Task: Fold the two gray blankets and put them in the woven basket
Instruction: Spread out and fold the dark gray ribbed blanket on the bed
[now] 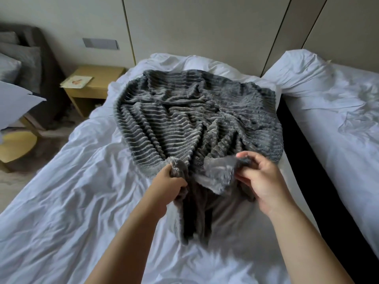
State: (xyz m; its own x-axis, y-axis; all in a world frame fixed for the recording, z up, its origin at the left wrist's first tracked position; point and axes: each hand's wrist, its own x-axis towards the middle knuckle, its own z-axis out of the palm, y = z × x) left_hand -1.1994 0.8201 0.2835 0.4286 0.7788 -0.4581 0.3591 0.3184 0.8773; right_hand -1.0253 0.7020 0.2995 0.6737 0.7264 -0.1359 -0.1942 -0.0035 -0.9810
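Note:
A gray ribbed blanket (194, 119) lies crumpled across the white bed (61, 212), stretching from near the pillows toward me. Its near edge is bunched and lifted off the sheet. My left hand (170, 183) grips the left part of that edge in a fist. My right hand (262, 181) pinches the right part, with the fleecy underside turned up between the two hands. A darker fold of the blanket hangs down below my hands onto the sheet. No second blanket and no woven basket are in view.
A second white bed (332, 111) stands to the right across a dark gap. A wooden nightstand (96, 85) with a paper on it is at the left, beside a gray chair (24, 64) and a round wooden table (16, 146).

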